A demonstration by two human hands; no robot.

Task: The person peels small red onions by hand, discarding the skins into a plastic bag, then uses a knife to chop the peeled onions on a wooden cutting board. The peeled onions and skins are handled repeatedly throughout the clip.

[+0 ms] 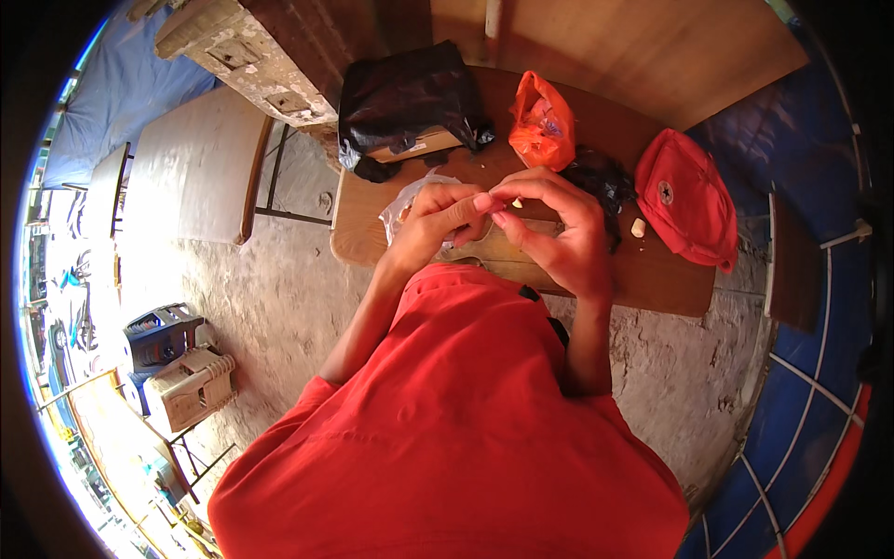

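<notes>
My left hand and my right hand meet fingertip to fingertip above the near part of a brown wooden table. Pinched between thumbs and forefingers is a small reddish thing, mostly hidden, so its kind is unclear. A small pale piece shows just past the right thumb, beneath the arch of the fingers. Partly behind my left hand lies a whitish plastic bag. Right of my right hand, a pale, stubby piece lies on the table with crumbs near it.
Along the table's far side are a cardboard box in a black plastic bag, an orange plastic bag and a crumpled black bag. A red bag lies at right. Another table and plastic stools stand left.
</notes>
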